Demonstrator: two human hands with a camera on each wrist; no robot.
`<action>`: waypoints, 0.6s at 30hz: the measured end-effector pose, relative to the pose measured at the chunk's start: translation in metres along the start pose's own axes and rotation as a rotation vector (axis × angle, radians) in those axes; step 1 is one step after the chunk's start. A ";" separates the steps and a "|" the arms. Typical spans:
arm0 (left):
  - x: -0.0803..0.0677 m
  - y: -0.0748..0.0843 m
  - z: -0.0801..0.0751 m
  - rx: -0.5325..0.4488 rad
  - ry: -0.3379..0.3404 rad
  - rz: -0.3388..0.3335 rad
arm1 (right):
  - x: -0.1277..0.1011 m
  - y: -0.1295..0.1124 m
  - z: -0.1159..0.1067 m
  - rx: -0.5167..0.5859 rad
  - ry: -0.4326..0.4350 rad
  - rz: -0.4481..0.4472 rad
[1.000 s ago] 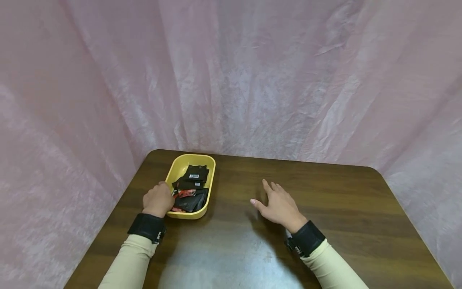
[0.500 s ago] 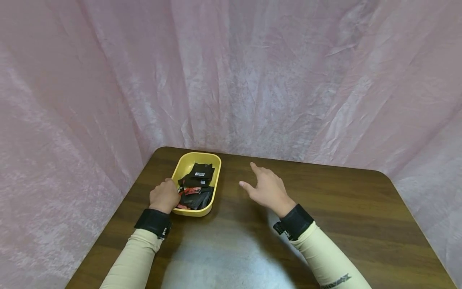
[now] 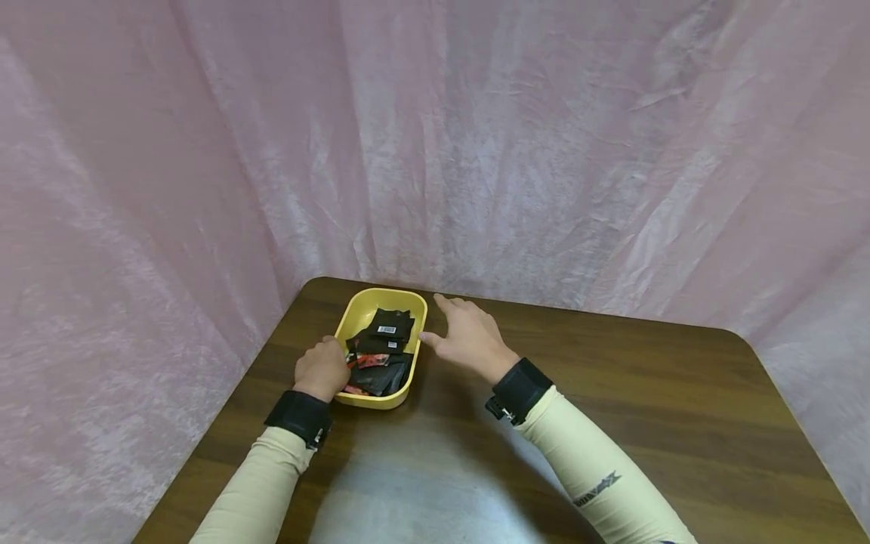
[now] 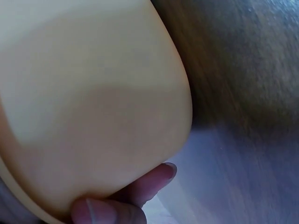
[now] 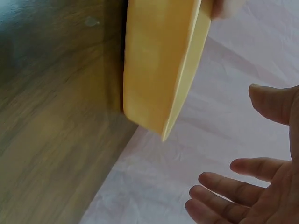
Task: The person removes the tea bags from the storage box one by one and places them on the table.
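Both hands at the yellow tray (image 3: 360, 313) — left holding, right loose.
Left hand (image 3: 321, 370) grips the tray's near-left wall, fingers (image 4: 140, 186) curled against its outside. Right hand (image 3: 467, 337) hovers just beside the tray's right rim, fingers spread and relaxed, holding nothing — thumb nearly at the rim. Tray sits at the far-left corner of the brown table (image 3: 612, 393), full of black and red sachets (image 3: 381, 351). Pink cloth (image 3: 476, 151) hangs behind.
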State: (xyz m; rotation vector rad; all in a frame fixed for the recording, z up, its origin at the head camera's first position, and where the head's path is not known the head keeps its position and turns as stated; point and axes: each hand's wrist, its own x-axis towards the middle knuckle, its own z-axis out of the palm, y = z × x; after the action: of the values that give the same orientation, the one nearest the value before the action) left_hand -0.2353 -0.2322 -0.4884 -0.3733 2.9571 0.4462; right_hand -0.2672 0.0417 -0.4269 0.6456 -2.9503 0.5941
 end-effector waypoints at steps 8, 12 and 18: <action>0.001 -0.001 0.002 -0.001 0.008 0.003 | 0.024 -0.022 0.018 -0.035 -0.069 -0.066; 0.001 -0.002 0.002 -0.003 0.016 0.015 | 0.034 -0.032 0.030 -0.051 -0.108 -0.089; 0.001 -0.002 0.003 -0.002 0.021 0.026 | 0.049 -0.041 0.051 -0.070 -0.135 -0.120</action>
State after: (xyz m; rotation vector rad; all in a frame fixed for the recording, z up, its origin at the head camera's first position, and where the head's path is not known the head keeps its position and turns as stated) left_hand -0.2358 -0.2335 -0.4920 -0.3423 2.9851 0.4512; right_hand -0.2943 -0.0313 -0.4523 0.8816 -3.0110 0.4512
